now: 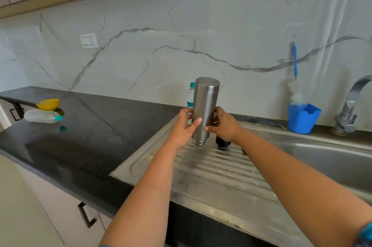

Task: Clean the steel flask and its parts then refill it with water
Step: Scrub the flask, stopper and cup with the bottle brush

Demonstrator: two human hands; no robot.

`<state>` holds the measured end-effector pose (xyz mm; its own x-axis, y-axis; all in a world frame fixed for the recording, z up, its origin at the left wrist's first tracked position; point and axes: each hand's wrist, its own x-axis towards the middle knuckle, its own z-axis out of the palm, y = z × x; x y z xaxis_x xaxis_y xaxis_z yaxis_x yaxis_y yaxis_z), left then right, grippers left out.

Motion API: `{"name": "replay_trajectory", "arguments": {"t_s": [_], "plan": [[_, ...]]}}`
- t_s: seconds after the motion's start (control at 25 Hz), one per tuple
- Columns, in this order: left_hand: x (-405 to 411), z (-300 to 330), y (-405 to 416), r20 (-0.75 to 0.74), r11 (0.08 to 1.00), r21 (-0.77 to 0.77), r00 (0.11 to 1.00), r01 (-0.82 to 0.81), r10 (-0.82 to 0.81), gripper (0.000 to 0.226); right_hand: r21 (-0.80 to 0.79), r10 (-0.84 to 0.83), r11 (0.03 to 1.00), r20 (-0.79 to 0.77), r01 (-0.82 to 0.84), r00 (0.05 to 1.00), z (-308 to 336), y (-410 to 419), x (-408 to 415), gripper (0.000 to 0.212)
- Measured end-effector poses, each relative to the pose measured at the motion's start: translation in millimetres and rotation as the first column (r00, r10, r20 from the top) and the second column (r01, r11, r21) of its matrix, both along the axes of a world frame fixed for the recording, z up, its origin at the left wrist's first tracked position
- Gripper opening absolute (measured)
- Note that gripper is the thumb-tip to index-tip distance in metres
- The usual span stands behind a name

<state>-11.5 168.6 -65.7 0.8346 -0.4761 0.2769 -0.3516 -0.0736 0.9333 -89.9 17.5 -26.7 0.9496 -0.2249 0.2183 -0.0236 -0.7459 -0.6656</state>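
Hands meet at the middle of the frame around the steel flask (204, 109): the left hand (184, 126) curls round its left side with the thumb lying across the front, and the right hand (224, 124) grips its right side, thumb tip touching the lower body. The flask is held upside down and slightly tilted, its flat base uppermost and its narrow threaded mouth pointing down just above the ribbed steel draining board (211, 174). Just beside the mouth, partly hidden under the right hand, a dark rounded flask part (222, 144) lies on the draining board. Behind the flask, against the marble wall (141, 55), stands a clear water bottle (190, 95) with a teal cap. Right of centre a blue cup (303, 119) sits at the back edge of the sink, holding a bottle brush (295, 77) with a blue handle and white bristles. At the far right edge the tap (350, 105) arches over the sink basin (330, 158). On the dark tabletop (84, 136) at the left of the frame a plastic bottle (41, 116) lies on its side, with a yellow bowl (48, 103) just behind it and a loose teal cap (63, 128) nearby. A white wall socket (88, 40) sits in the upper left
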Motion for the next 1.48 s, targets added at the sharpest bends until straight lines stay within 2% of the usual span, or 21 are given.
{"name": "replay_trajectory", "arguments": {"t_s": [0.28,0.44,0.56,0.76,0.96,1.12,1.48], "plan": [[23.7,-20.3,-24.8,-0.025,0.999,-0.005,0.999,-0.049,0.048,0.055,-0.064,-0.064,0.996,-0.001,0.064,0.998,-15.8,-13.9,25.4,0.064],[33.3,-23.2,-27.2,-0.039,0.995,-0.017,0.994,-0.100,0.099,0.045,-0.098,-0.067,0.993,0.004,0.067,0.998,-14.5,-14.2,40.6,0.060],[39.3,-27.7,-27.8,-0.034,0.994,-0.003,0.994,-0.105,0.105,0.048,-0.120,-0.080,0.990,-0.016,0.077,0.997,-19.1,-14.1,47.8,0.058],[43.8,-29.2,-31.3,-0.026,0.994,0.032,0.994,-0.104,0.105,0.050,-0.312,-0.167,0.937,-0.006,0.157,0.986,-25.5,-21.8,54.1,0.058],[40.1,-28.3,-31.1,-0.046,0.990,0.014,0.989,-0.137,0.137,0.047,-0.258,-0.208,0.942,0.050,0.214,0.977,-34.9,-20.4,60.1,0.065],[32.1,-29.7,-29.0,-0.007,0.986,0.048,0.987,-0.158,0.158,0.045,-0.191,-0.218,0.955,0.062,0.226,0.974,-40.0,-23.2,64.1,0.069],[31.3,-35.9,-24.2,0.090,0.974,0.150,0.983,-0.170,0.158,0.053,-0.222,-0.220,0.948,0.054,0.227,0.974,-43.4,-25.4,62.6,0.079]]}}
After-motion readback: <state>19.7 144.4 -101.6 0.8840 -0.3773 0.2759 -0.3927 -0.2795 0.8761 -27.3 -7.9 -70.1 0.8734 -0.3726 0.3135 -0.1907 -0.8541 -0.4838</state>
